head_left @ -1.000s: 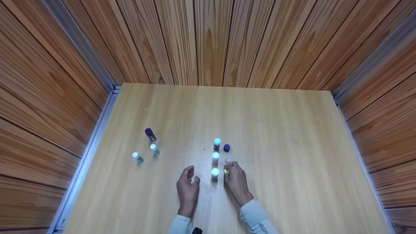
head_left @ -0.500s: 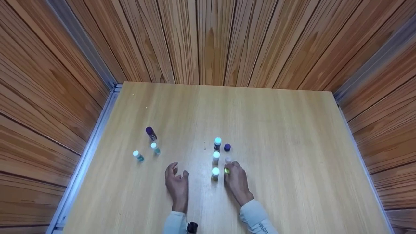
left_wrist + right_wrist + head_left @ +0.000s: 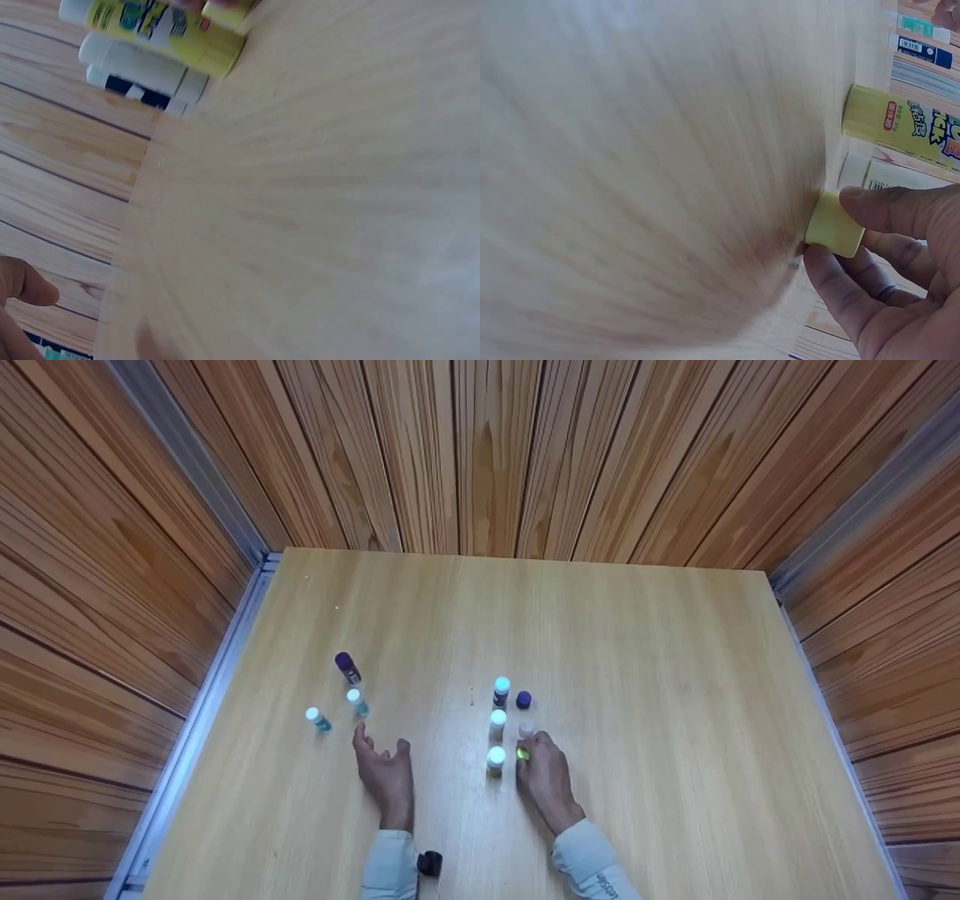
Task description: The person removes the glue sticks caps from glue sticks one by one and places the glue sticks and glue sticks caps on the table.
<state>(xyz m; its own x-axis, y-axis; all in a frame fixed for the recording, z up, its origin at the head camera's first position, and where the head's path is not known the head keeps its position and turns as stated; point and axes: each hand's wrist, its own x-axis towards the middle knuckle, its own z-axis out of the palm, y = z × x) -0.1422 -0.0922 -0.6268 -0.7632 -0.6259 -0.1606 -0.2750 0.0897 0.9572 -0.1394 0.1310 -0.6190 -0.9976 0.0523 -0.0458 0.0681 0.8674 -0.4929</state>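
Note:
My right hand [image 3: 549,778] pinches a yellow glue stick cap [image 3: 836,225] between thumb and fingers, right at the tabletop. Just left of it, a yellow glue stick [image 3: 496,763] stands upright with its white top showing. Behind that, in a line, stand a white glue stick [image 3: 497,724] and a dark blue glue stick [image 3: 500,692]. My left hand [image 3: 386,780] holds nothing, its fingers loosely bent and its index fingertip near a teal glue stick [image 3: 358,703] with a white cap. Part of the left thumb [image 3: 34,289] shows in the left wrist view.
A dark blue cap [image 3: 523,700] and a whitish cap [image 3: 526,729] sit right of the line of sticks. At the left stand another teal glue stick [image 3: 319,720] and a dark purple-capped stick [image 3: 347,667]. Wood-plank walls [image 3: 487,457] border the table [image 3: 637,660].
My left hand has moved left and forward, away from the yellow glue stick and toward the teal ones. The right hand stays in place with the yellow cap.

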